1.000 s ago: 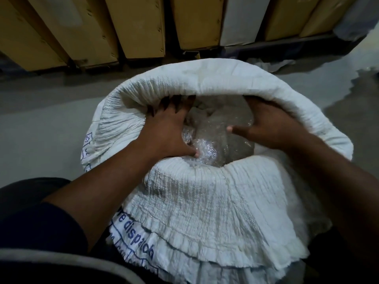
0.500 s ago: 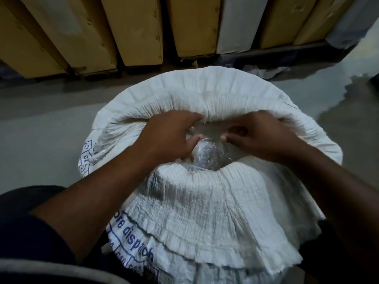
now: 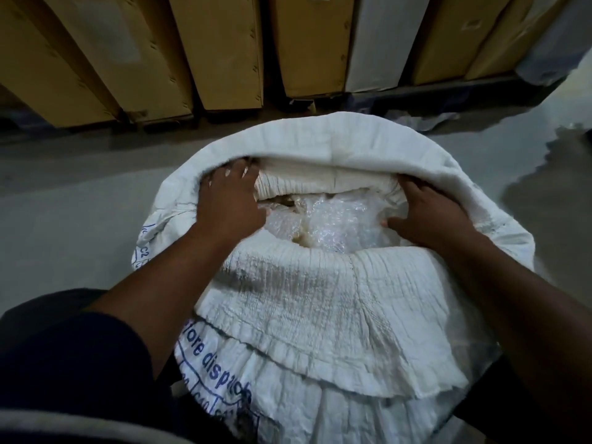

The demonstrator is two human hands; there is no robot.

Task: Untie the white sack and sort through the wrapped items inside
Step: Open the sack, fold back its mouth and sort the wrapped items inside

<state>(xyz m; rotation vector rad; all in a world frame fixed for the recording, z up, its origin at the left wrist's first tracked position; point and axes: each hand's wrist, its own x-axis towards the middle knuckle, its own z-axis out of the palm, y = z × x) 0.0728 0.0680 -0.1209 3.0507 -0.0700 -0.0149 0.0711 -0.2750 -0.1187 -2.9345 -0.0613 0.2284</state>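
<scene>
- The white sack stands on the grey floor right in front of the person. Its mouth gapes wide, and the rim is rolled down in thick crinkled folds.
- Inside the mouth lie the wrapped items, bundled in clear bubble wrap (how many there are cannot be told).
- The left grip is a bare hand. It lies against the far left inside of the rim with its fingers splayed and fairly straight, pressing on the cloth and clasping nothing.
- The right grip is at the far right of the rim. Its fingers are tucked under the fold and hidden, so I cannot tell whether they clutch the cloth; the thumb points toward the bubble wrap.
- Blue print runs down the near left side of the sack.
- A dark sleeve covers the left upper arm.
- Beyond the sack, brown cardboard boxes stand in a row, with one white box among them.
</scene>
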